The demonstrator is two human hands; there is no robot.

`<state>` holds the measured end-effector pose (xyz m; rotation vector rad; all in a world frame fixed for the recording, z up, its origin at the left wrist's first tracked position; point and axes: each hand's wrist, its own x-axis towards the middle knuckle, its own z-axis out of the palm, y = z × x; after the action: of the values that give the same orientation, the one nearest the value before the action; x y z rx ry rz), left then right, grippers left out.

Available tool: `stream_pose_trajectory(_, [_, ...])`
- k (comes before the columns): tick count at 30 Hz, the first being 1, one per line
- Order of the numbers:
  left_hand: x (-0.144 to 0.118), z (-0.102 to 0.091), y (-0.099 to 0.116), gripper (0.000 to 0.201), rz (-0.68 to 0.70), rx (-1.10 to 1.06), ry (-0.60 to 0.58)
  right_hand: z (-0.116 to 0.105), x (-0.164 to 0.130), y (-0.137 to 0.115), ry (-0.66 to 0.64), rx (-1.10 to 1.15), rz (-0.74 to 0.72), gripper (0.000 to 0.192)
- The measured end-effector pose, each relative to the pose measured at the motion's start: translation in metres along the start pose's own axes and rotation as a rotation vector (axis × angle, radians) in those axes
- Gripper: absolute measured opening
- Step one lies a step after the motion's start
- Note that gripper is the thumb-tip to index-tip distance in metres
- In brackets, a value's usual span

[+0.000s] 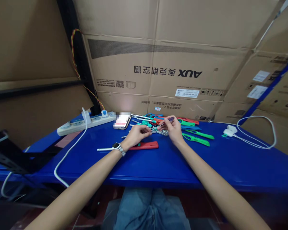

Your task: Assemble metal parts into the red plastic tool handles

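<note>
My right hand (174, 130) is closed around a small screwdriver (171, 119) with a dark purple handle, its thin shaft pointing down to the left. Close to the shaft's tip, my left hand (137, 135) has its fingers pinched together; whatever they hold is too small to make out. A red long-necked lighter (146, 145) with a metal tube lies just below the left hand, partly behind the wrist. Beyond both hands spreads a pile of similar lighters, including a green lighter (196, 140) to the right. Small metal parts (163, 132) lie between the hands.
A phone (125, 123) rests behind the left hand. To its left runs a white power strip (86, 124) with plugged-in cables. A white charger (229, 131) with a looped cable sits at the right. Cardboard (158, 64) walls in the back of the blue table (148, 169).
</note>
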<state>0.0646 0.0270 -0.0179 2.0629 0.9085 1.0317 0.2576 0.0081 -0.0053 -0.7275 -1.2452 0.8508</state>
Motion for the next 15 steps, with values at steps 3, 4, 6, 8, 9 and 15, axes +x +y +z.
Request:
stream_pose_trajectory(3, [-0.0048, 0.0033, -0.0053, 0.020, -0.008, -0.042, 0.023, 0.0021, -0.0014, -0.0007, -0.012, -0.001, -0.004, 0.043])
stream_pose_trajectory(4, [-0.0058, 0.0040, -0.0062, 0.020, -0.012, -0.046, 0.025, 0.0031, -0.0020, -0.0010, -0.020, -0.002, -0.006, 0.043])
stream_pose_trajectory(6, [-0.0070, 0.0047, -0.0067, 0.019, -0.013, -0.047, 0.019, 0.0049, -0.0032, -0.0017, -0.035, -0.010, -0.015, 0.043])
stream_pose_trajectory(8, [-0.0076, 0.0047, -0.0061, 0.018, -0.004, -0.036, 0.016, 0.0056, -0.0039, -0.0028, -0.039, -0.020, -0.029, 0.043])
stream_pose_trajectory(9, [-0.0077, 0.0044, -0.0056, 0.018, 0.003, -0.036, 0.012, 0.0055, -0.0040, -0.0034, -0.035, -0.023, -0.037, 0.043])
stream_pose_trajectory(15, [-0.0073, -0.0003, -0.0044, 0.025, 0.022, -0.103, 0.008, 0.0023, -0.0027, -0.0049, -0.009, -0.024, -0.054, 0.043])
